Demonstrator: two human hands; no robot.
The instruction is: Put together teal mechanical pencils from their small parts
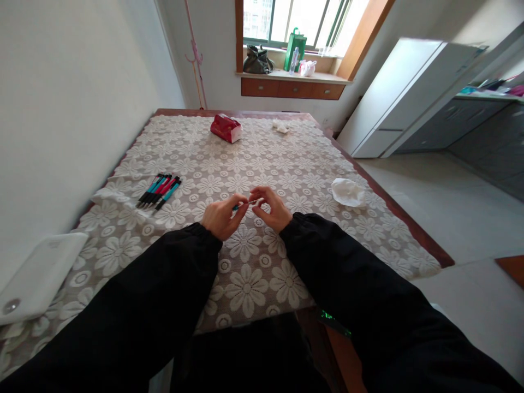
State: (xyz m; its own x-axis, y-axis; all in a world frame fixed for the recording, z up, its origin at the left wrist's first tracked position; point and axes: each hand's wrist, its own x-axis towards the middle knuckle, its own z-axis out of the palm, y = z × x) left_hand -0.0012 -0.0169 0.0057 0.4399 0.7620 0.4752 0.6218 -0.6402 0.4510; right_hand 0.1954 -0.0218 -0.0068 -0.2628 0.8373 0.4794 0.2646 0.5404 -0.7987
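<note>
Over the middle of the table, both hands are close together, working on a slim pen (235,207) whose teal barrel shows partly between the fingers. My left hand (223,215) pinches it between thumb and fingers. Just to the right, my right hand (273,210) curls with thumb and forefinger at the pen's thin tip (252,202); the exact shape of this small part is too fine to make out. To the left lies a row of several click pens (159,191), teal, red and black, side by side on the lace tablecloth (245,289).
A crumpled white paper piece (347,192) lies to the right. Farther back are a red tissue pack (226,129) and a small white crumple (280,126). A white plastic device (41,275) rests at the left edge near the wall. A fridge (393,98) stands beyond the table.
</note>
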